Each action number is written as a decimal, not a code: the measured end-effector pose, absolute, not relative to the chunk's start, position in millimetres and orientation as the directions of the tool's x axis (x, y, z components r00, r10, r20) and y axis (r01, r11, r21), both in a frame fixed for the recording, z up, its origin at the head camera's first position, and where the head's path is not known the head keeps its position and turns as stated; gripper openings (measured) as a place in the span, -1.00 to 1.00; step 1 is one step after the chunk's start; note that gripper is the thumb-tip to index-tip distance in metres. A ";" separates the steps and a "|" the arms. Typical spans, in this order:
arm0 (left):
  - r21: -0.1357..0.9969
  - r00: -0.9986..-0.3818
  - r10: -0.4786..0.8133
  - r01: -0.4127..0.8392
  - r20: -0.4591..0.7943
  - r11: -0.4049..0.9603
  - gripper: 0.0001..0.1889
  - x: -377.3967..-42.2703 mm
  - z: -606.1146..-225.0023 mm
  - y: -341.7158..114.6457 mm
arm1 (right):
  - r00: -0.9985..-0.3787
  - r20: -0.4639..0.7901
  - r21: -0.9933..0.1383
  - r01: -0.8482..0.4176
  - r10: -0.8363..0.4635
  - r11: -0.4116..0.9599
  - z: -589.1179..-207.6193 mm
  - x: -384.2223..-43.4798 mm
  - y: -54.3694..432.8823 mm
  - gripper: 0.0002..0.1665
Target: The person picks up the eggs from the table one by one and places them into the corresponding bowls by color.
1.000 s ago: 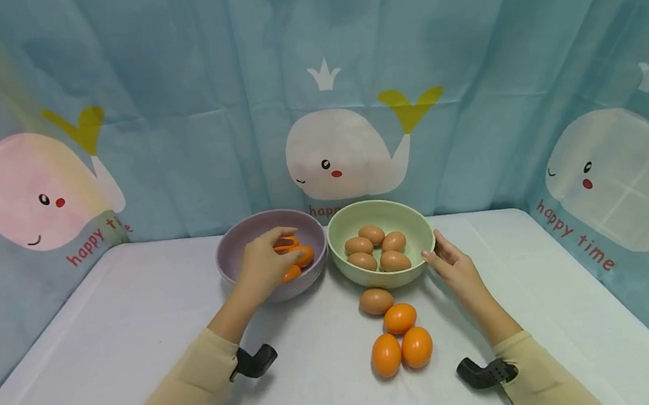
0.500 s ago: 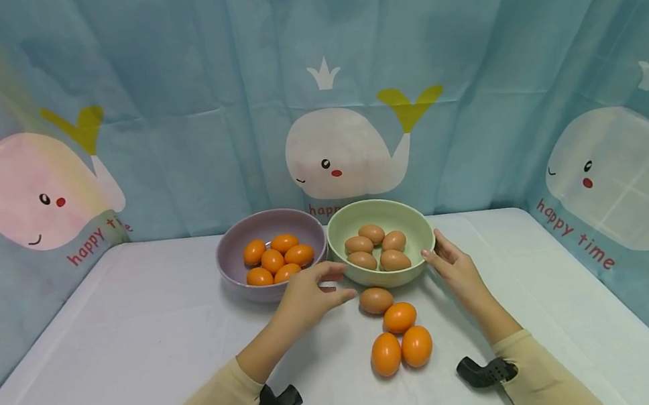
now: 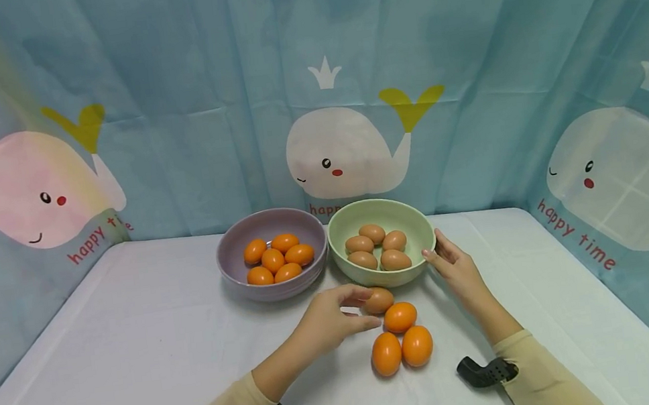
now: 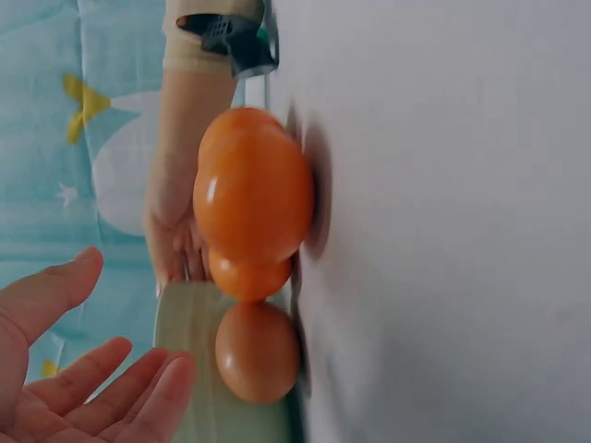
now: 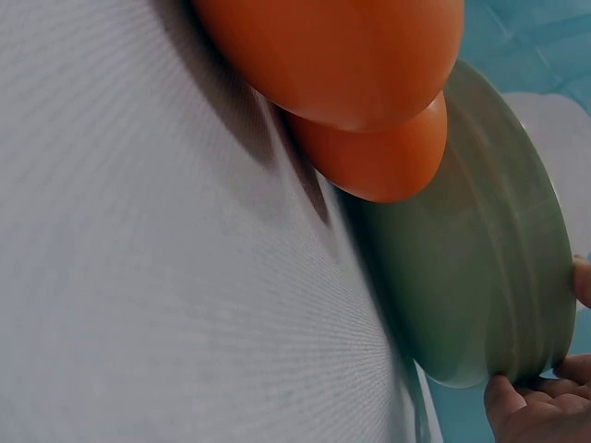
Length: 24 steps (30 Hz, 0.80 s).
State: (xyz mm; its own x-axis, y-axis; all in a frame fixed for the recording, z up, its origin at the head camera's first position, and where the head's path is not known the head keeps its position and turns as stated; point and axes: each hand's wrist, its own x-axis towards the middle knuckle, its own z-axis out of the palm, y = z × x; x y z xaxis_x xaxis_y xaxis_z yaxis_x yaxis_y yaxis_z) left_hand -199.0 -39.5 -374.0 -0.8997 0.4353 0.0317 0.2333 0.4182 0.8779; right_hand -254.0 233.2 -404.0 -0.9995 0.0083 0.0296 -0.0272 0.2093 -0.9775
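My left hand reaches in from the left, thumb and fingers apart, beside a loose brown egg. In the left wrist view its fingertips are clear of that egg. Three orange eggs lie close by: one orange egg beside the brown one, then a left egg and a right egg nearer me. My right hand holds the right side of the green bowl, its fingers against the rim. Several brown eggs sit inside that bowl.
A purple bowl with several orange eggs stands directly left of the green one. Both are on the white tabletop, near its back edge. A blue curtain with whale prints hangs behind and at both sides.
My left hand has come out of the purple bowl and travelled right and toward me, to the loose brown egg. My right hand has stayed on the green bowl.
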 end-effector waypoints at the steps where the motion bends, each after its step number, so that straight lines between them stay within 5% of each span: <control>1: 0.878 -0.897 0.440 0.233 0.028 0.419 -0.51 -198.0 -375.1 -38.4 | -0.999 0.031 -0.977 -0.028 0.010 0.210 -404.0 -254.0 233.2 -0.15; 24: 0.885 -0.877 0.470 0.135 -0.102 0.445 -0.51 -183.8 -382.2 -28.5 | -0.999 0.037 -0.975 -0.035 0.009 0.219 -402.6 -253.9 233.5 -0.14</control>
State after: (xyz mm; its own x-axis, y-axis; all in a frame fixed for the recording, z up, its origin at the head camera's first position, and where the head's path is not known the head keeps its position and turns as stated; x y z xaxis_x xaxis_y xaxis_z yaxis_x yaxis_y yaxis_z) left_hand -183.8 -28.5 -382.2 -0.8770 0.4695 -0.1024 0.1349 0.4450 0.8853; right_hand -253.9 233.5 -402.6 -0.9993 0.0092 0.0374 -0.0345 0.2191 -0.9751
